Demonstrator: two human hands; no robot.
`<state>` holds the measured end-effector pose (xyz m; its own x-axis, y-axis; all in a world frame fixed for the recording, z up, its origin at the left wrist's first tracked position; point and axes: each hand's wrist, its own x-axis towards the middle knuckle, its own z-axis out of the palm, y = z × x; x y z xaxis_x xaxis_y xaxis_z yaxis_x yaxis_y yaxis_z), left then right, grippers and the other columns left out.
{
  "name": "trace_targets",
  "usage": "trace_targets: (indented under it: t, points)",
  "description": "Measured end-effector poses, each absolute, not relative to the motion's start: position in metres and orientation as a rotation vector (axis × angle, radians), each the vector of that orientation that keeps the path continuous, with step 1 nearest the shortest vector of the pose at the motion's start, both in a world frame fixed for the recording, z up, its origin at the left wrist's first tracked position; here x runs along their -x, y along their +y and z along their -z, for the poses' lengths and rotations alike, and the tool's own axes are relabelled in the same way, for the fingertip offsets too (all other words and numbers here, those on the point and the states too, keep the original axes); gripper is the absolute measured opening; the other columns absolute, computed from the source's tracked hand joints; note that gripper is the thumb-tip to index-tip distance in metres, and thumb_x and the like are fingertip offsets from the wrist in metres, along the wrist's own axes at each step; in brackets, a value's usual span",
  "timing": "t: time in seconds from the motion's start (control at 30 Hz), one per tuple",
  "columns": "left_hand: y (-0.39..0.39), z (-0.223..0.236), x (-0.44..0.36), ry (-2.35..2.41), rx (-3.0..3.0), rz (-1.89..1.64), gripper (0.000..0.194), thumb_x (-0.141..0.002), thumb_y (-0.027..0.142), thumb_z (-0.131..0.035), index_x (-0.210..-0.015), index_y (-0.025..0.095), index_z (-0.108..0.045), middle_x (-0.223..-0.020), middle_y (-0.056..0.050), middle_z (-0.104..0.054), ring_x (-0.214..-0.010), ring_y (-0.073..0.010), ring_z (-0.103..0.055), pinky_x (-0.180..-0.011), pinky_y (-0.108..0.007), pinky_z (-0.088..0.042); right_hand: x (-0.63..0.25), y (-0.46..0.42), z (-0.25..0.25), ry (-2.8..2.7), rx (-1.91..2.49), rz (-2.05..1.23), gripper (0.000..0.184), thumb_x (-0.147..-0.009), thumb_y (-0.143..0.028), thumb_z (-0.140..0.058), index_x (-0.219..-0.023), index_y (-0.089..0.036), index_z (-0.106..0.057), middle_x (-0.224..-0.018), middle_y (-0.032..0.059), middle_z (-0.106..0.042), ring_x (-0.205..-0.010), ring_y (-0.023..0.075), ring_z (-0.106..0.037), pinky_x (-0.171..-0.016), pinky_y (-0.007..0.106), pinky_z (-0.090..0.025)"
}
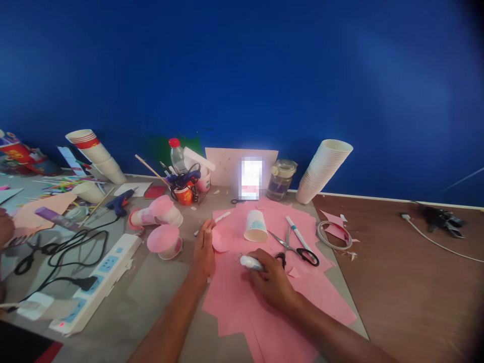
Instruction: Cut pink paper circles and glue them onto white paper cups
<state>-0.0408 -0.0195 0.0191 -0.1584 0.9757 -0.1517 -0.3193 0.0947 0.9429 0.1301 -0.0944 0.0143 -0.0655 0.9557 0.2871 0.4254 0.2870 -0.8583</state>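
My left hand (204,249) rests on the pink paper sheets (264,307), its fingertips pinching the edge of a pink paper disc (222,240). A thin white pen (218,221) lies just beyond those fingers. My right hand (270,280) grips a white glue stick (250,262) low over the paper. A white paper cup (256,226) lies on its side on the sheets, above the disc. To the right of my right hand sit black-handled scissors (293,249) and a white marker (298,234).
Left of the paper stand pink-covered cups (164,242) beside a white power strip (98,282) and a blue glue gun (121,201). Stacked paper cups (323,169) lean at the back. A co-worker's hand (4,227) shows at the left edge. A brown desk (397,262) lies right.
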Motion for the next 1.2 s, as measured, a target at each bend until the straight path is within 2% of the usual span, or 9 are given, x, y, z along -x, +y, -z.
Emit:
trace_targets:
  t: [0.1, 0.2, 0.27, 0.47, 0.67, 0.83, 1.0, 1.1, 1.2]
  points:
    - [-0.02, -0.025, 0.042, 1.315, -1.054, -1.532, 0.03, -0.077, 0.025, -0.062, -0.107, 0.024, -0.062, -0.125, -0.004, -0.054, -0.125, -0.0203, -0.039, -0.109, -0.031, -0.021, -0.13, -0.094, -0.016, -1.655, 1.268, -0.708, 0.023, -0.072, -0.006, -0.046, -0.086, -0.019, -0.059, -0.077, 0.0035, -0.061, -0.07, 0.0164, -0.058, -0.055, 0.023, -0.044]
    - [-0.028, -0.025, 0.042, 1.291, -1.442, -1.598, 0.028, -0.074, 0.025, -0.063, -0.103, 0.025, -0.065, -0.117, -0.006, -0.057, -0.118, -0.0247, -0.043, -0.106, -0.035, -0.024, -0.131, -0.096, -0.015, -1.624, 1.235, -0.662, 0.024, -0.072, -0.006, -0.046, -0.087, -0.02, -0.058, -0.076, 0.0027, -0.061, -0.067, 0.0156, -0.057, -0.055, 0.024, -0.044]
    - [-0.036, -0.024, 0.04, 1.255, -1.774, -1.429, 0.024, -0.073, 0.026, -0.064, -0.097, 0.026, -0.067, -0.104, -0.008, -0.063, -0.11, -0.0279, -0.046, -0.103, -0.039, -0.026, -0.132, -0.097, -0.014, -1.578, 1.226, -0.619, 0.025, -0.073, -0.006, -0.045, -0.09, -0.021, -0.057, -0.076, 0.0019, -0.06, -0.066, 0.0149, -0.056, -0.056, 0.024, -0.043]
    - [-0.052, -0.025, 0.023, 1.354, -2.474, -0.671, 0.029, -0.084, 0.028, -0.049, -0.112, 0.027, -0.057, -0.105, -0.008, -0.061, -0.104, -0.0283, -0.044, -0.091, -0.046, -0.024, -0.136, -0.098, -0.013, -1.512, 1.174, -0.487, 0.023, -0.077, -0.009, -0.046, -0.093, -0.022, -0.055, -0.072, 0.0002, -0.056, -0.062, 0.014, -0.053, -0.056, 0.024, -0.043]
    - [-0.055, -0.031, 0.018, 1.464, -2.591, -0.38, 0.018, -0.087, 0.024, -0.041, -0.09, 0.023, -0.059, -0.087, -0.006, -0.057, -0.086, -0.0228, -0.046, -0.08, -0.042, -0.027, -0.138, -0.096, -0.011, -1.569, 1.169, -0.481, 0.024, -0.076, -0.008, -0.046, -0.092, -0.022, -0.056, -0.075, 0.0011, -0.058, -0.066, 0.0155, -0.055, -0.059, 0.026, -0.043]
    - [-0.052, -0.026, 0.023, 1.343, -2.567, -0.443, 0.016, -0.086, 0.025, -0.044, -0.083, 0.021, -0.059, -0.078, -0.005, -0.061, -0.081, -0.0215, -0.049, -0.082, -0.042, -0.026, -0.138, -0.094, -0.009, -1.56, 1.174, -0.478, 0.024, -0.076, -0.009, -0.045, -0.093, -0.022, -0.055, -0.074, 0.0016, -0.058, -0.065, 0.0155, -0.054, -0.057, 0.027, -0.042]
    - [-0.044, -0.021, 0.031, 1.313, -2.339, -0.788, 0.018, -0.088, 0.029, -0.044, -0.096, 0.022, -0.057, -0.086, -0.003, -0.063, -0.081, -0.019, -0.056, -0.084, -0.037, -0.029, -0.138, -0.095, -0.008, -1.537, 1.17, -0.522, 0.021, -0.078, -0.011, -0.047, -0.094, -0.022, -0.055, -0.072, 0.0005, -0.056, -0.06, 0.0137, -0.051, -0.055, 0.025, -0.041]
    - [-0.044, -0.021, 0.031, 1.274, -2.385, -0.701, 0.024, -0.084, 0.033, -0.05, -0.106, 0.023, -0.055, -0.097, -0.005, -0.061, -0.092, -0.0215, -0.054, -0.085, -0.037, -0.03, -0.138, -0.094, -0.009, -1.521, 1.148, -0.558, 0.021, -0.079, -0.01, -0.047, -0.094, -0.022, -0.055, -0.075, 0.0009, -0.056, -0.063, 0.0139, -0.052, -0.057, 0.025, -0.042]
    - [-0.05, -0.023, 0.026, 1.251, -2.49, -0.499, 0.025, -0.082, 0.033, -0.053, -0.105, 0.025, -0.057, -0.094, -0.005, -0.058, -0.088, -0.0214, -0.053, -0.083, -0.039, -0.029, -0.138, -0.093, -0.01, -1.493, 1.154, -0.584, 0.022, -0.078, -0.009, -0.046, -0.093, -0.023, -0.055, -0.076, 0.0005, -0.056, -0.065, 0.0143, -0.053, -0.058, 0.026, -0.042]
